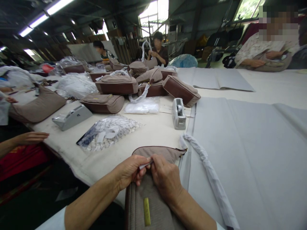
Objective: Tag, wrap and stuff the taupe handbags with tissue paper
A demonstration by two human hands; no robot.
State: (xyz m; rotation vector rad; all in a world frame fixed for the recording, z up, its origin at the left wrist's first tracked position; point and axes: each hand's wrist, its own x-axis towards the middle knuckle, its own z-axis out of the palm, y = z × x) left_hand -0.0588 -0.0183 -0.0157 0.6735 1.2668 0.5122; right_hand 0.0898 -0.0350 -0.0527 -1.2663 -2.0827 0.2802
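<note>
A taupe handbag with dark brown trim and a yellow-gold plate lies in front of me at the table edge. Over its top, my left hand pinches a small white strip between thumb and finger. The fingertips of my right hand are closed at the strip's other end, touching the left fingertips. What lies under the fingers is hidden. Beside the bag, to the right, runs its strap, wrapped in white material.
Several similar bags are heaped further back. A grey tape dispenser stands ahead, another tape dispenser to the left. A clear bag of small white pieces lies between. Grey sheets cover the right side. Other people work around the table.
</note>
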